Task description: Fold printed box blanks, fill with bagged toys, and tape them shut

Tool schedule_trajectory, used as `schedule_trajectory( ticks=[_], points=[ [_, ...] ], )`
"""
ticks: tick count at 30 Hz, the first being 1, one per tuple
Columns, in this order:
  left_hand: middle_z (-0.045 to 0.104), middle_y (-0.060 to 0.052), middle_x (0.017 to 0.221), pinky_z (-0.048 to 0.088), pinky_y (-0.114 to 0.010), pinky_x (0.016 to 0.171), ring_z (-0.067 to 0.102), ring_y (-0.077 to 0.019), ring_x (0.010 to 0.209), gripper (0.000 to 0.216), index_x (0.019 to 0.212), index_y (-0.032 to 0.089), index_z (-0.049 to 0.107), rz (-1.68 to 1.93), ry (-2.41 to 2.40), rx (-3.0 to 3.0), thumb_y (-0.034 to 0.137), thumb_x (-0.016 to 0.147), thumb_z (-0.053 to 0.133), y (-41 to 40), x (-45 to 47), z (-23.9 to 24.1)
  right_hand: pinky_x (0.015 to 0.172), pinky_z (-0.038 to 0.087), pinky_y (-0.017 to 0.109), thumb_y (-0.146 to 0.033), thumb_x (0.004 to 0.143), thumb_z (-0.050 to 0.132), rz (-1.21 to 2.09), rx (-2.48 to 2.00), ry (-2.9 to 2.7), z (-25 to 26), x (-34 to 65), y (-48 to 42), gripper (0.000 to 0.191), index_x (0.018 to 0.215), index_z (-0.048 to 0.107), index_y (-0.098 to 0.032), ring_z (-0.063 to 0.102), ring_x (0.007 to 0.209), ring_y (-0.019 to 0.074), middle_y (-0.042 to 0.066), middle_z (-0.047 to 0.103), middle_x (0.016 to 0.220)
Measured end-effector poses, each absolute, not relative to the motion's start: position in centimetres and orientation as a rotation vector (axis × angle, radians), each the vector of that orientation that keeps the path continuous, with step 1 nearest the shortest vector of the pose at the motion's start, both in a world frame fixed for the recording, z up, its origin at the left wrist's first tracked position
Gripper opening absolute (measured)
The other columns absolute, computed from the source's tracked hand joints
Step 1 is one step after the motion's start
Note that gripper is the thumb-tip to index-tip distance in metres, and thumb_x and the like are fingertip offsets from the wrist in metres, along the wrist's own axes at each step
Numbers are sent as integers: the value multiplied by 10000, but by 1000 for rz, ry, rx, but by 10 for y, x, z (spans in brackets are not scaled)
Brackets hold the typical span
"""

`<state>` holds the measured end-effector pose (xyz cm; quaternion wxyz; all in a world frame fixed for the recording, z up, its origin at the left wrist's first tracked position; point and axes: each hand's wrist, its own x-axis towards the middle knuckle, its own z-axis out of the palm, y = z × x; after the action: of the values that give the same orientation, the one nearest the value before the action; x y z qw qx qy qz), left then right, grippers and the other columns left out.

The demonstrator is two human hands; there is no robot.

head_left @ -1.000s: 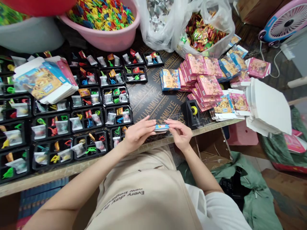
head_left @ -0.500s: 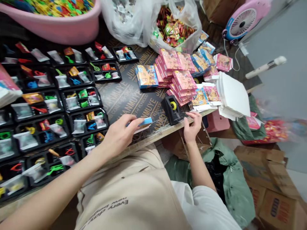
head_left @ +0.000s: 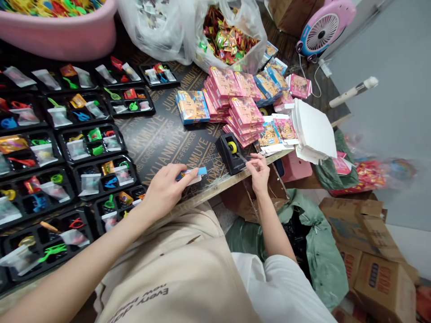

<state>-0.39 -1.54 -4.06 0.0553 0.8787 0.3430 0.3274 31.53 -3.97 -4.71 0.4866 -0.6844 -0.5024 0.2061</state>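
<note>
Blue-and-white small cardboard box (head_left: 202,171) sits near the front edge of a gold-lettered dark plywood tabletop (head_left: 158,139), grasped between left hand's (head_left: 168,186) thumb and fingers. Right hand (head_left: 260,176): fingertips bunched at a black plastic tape dispenser (head_left: 226,154); tape grip cannot be told. Beyond stand stacked pink printed boxes (head_left: 247,114).

The right hand (head_left: 259,174) has let go of the box (head_left: 201,172), now in the left hand (head_left: 165,186) alone, and reached the tape dispenser (head_left: 229,157) by the desk's (head_left: 215,190) front edge.
</note>
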Motion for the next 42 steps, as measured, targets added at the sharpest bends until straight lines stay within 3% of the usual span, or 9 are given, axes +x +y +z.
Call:
schedule_trajectory(
  ticks=[4,11,16,19,22,29,35,39,42],
  points=[
    [655,-105,996,493,-347,724,594,-222,825,402,1202,222,661,1002,1056,2635,108,937,380,-13,-5,-42,893,448,367,-341,733,662,602,-1644,-984,-59,314,-52,198,618,605,-190,596,974,216,75,654,1006],
    [649,-95,995,491,-331,733,599,-218,849,394,1167,225,672,1025,1074,2625,84,918,400,-12,-3,-42,863,449,366,-395,682,743,615,-1729,-1016,-76,324,-59,244,617,637,-185,610,922,220,68,670,925],
    [638,-88,996,479,-310,745,589,-204,856,333,1232,192,604,1089,1038,2666,116,960,428,-13,0,-36,591,387,262,-438,738,739,536,-1607,-765,-61,290,-70,257,778,699,-188,472,586,109,-29,575,673],
    [634,-90,1015,479,-302,766,587,-198,886,325,1286,166,513,1098,1015,2631,132,965,478,-12,1,-36,460,214,246,-426,797,713,1010,-1431,-739,-36,241,-78,283,962,757,-201,281,440,78,-91,395,484],
    [622,-88,1025,477,-304,772,576,-191,900,326,1270,175,445,1122,958,2576,89,956,464,-10,0,-37,439,147,251,-395,759,746,1536,-1191,-729,-13,197,-74,301,984,782,-198,207,398,63,-107,333,412],
    [610,-89,1051,480,-316,763,562,-189,891,353,1235,201,451,1046,904,2636,46,920,418,-9,-7,-32,419,115,232,-297,719,717,1860,-984,-514,-11,169,-51,230,893,781,-161,154,358,44,-113,338,341],
    [621,-107,1006,475,-334,740,559,-204,860,181,1091,183,598,1086,976,2678,200,943,495,-7,-1,-27,428,174,237,-373,769,665,1752,-1163,-744,-23,175,-51,255,906,756,-178,207,374,66,-105,361,384],
    [625,-58,870,421,-295,660,524,-169,753,139,924,195,627,1185,1143,2649,221,979,502,-6,11,-33,511,281,253,-450,858,642,1272,-1512,-1339,-11,189,-50,341,673,696,-169,379,499,89,-44,469,510],
    [629,-54,864,439,-288,676,532,-165,762,160,953,187,631,1139,1071,2596,189,984,474,-3,12,-28,539,339,260,-507,905,586,892,-1560,-1456,11,202,-27,403,673,657,-186,433,543,112,-27,510,567]
  ],
)
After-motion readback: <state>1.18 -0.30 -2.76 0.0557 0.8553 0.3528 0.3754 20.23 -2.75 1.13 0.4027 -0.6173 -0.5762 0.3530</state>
